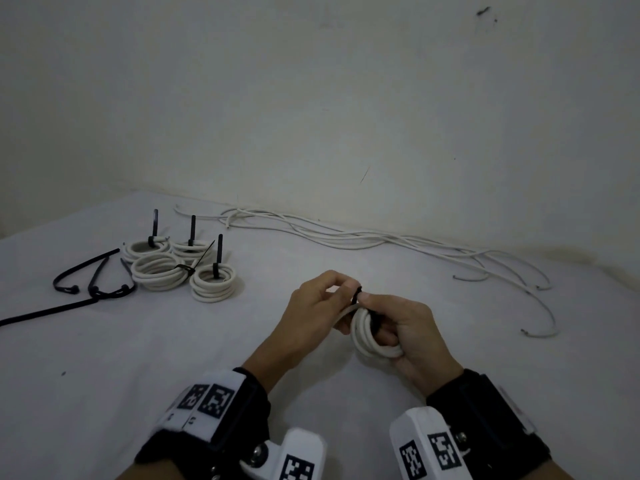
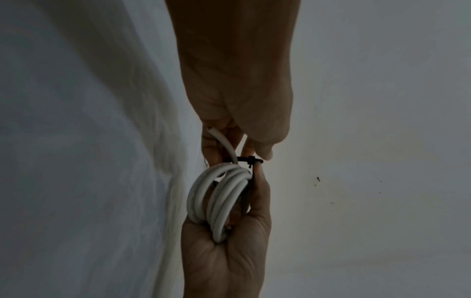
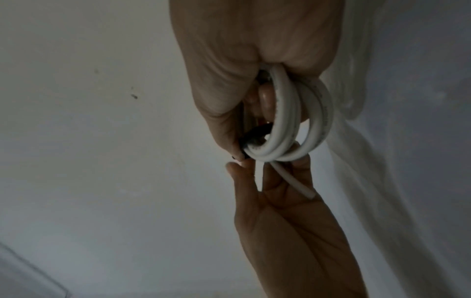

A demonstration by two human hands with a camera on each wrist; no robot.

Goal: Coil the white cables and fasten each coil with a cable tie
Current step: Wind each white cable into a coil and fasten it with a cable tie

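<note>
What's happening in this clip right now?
A person is bundling white cables on a cloth-covered surface. The right hand holds a small white coil while the left hand pinches the black cable tie wrapped around it. Four finished coils, each with a tie, sit to the left beside spare black ties. Several loose cables lie uncoiled along the wall.
</note>
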